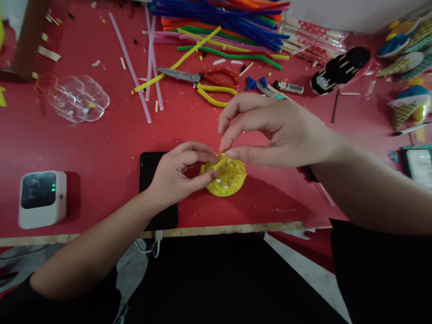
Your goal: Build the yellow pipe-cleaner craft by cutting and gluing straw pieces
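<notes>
Between the fingertips of both hands, a small yellow woven basket (227,180) sits on the red table (101,148), pale sticks showing through its weave. Left hand (175,173) fingers are pinched together on its near-left rim. Right hand (270,132) lays its thumb on the far rim, forefinger bent close above, other fingers spread; whether they nip a strand cannot be told. Well beyond the left fingers, a clear plastic tray (78,98) holds a few tiny bits.

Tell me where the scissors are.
Head view: the scissors lie on the red table, near its middle, just beyond the right hand and in front of the straw pile.
</notes>
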{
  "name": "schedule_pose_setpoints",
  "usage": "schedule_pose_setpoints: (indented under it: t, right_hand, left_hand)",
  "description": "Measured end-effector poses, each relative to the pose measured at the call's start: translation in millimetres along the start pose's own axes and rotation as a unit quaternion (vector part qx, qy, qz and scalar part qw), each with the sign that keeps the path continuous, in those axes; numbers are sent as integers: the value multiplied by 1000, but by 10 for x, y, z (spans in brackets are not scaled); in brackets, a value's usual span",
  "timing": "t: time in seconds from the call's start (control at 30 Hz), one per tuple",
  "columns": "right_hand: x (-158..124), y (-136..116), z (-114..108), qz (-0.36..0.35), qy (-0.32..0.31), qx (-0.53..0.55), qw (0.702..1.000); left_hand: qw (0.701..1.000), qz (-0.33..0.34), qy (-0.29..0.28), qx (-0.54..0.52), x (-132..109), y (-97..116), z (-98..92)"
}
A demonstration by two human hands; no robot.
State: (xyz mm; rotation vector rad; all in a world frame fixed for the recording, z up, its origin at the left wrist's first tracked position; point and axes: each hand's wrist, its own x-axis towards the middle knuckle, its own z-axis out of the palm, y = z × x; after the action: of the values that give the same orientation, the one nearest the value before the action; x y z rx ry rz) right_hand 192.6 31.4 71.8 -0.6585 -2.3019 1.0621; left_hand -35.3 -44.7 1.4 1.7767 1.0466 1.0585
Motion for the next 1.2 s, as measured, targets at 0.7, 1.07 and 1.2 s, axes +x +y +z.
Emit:
schedule_pose_setpoints:
  t: [0.7,1.07,1.2]
  right_hand:
    - [420,-137,-131,48,-291,-74,953]
    - [475,-218,-114,71,-297,-90,948]
    - [475,-179,-128,60,-299,-95,948]
  left_hand:
    - [1000,8,-1,-28,15,-39,-34]
    - [999,6,2,-51,2,-38,-12]
    - [998,-7,-2,-57,-3,-38,-10]
